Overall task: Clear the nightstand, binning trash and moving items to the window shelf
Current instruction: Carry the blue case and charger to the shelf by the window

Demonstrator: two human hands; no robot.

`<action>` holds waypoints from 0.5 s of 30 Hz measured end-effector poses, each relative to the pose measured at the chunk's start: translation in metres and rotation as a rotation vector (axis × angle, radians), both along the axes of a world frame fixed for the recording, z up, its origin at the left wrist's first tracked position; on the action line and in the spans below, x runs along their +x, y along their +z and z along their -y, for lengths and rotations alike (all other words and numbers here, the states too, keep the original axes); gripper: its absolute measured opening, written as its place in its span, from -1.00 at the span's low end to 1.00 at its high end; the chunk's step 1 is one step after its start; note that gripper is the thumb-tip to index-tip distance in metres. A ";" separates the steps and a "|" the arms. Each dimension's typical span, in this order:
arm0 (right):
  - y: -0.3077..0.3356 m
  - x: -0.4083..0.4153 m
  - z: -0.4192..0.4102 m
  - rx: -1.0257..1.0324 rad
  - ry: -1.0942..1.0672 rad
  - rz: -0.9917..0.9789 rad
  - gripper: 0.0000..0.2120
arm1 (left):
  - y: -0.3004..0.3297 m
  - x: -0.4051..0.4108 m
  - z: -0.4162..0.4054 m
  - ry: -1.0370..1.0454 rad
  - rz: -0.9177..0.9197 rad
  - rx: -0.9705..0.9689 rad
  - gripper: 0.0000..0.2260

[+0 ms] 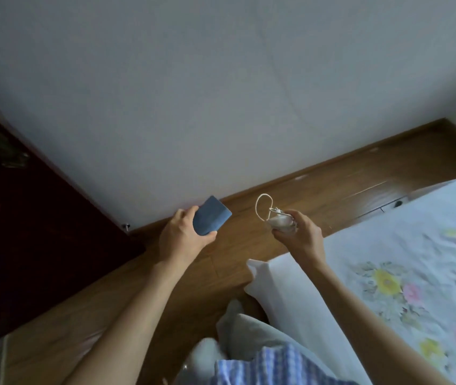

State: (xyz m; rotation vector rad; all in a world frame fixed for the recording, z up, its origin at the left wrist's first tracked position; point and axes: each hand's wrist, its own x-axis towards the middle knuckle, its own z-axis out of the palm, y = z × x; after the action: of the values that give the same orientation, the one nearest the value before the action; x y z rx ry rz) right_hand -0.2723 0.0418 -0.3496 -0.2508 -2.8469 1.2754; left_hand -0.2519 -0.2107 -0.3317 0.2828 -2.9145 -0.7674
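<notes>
Two bare hands are held out in front of the body, above a brown wooden plank floor [251,245]. A flat blue rectangular object with rounded corners [210,220], possibly a small case or card holder, is gripped by the left hand [183,236]; the thumb is laid along its lower edge and the fingers are wrapped behind it, so that its far corner points up toward the white wall [221,93]. A small bundled white cable or charger [279,221] is held by the right hand [301,232], with the fingers curled round the bundle and a thin white loop of cord [263,204] left standing up above the fist. What exactly the bundle contains cannot be told. The two hands are kept apart, neither touching the other.

A white bedsheet printed with yellow and pink flowers [404,273] is seen along the right side, its near corner lying just below the right forearm. A dark reddish-brown wooden piece of furniture [26,232] is set against the wall at the left. Grey trousers [246,337] and the hem of a blue-and-white checked shirt [271,368] are visible at the bottom edge.
</notes>
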 end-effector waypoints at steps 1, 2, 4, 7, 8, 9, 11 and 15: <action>0.001 -0.014 0.001 0.010 -0.012 0.003 -0.52 | 0.001 -0.018 0.000 -0.017 0.000 -0.003 -0.41; 0.002 -0.027 0.000 0.022 -0.030 0.004 -0.52 | 0.001 -0.035 0.000 -0.033 0.009 -0.004 -0.41; 0.004 -0.049 -0.003 0.038 -0.059 0.005 -0.52 | 0.000 -0.066 -0.003 -0.063 0.045 -0.003 -0.40; 0.005 -0.084 -0.011 0.019 -0.126 -0.016 -0.53 | -0.004 -0.115 -0.012 -0.159 0.076 0.006 -0.38; 0.004 -0.096 -0.014 0.009 -0.154 -0.023 -0.53 | -0.004 -0.134 -0.016 -0.194 0.088 0.002 -0.38; 0.003 -0.108 -0.017 0.003 -0.182 -0.030 -0.53 | -0.005 -0.154 -0.019 -0.228 0.093 -0.004 -0.39; 0.001 -0.132 -0.022 0.009 -0.234 -0.041 -0.53 | -0.005 -0.193 -0.027 -0.293 0.082 -0.012 -0.41; -0.001 -0.184 -0.029 0.025 -0.337 -0.094 -0.53 | 0.000 -0.276 -0.040 -0.400 0.051 -0.005 -0.42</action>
State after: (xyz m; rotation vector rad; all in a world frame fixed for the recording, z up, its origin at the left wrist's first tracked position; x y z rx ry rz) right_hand -0.4558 0.0712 -0.3504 -0.6216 -2.5953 1.1495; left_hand -0.5281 -0.1704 -0.3312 -0.2960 -3.0588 -0.8090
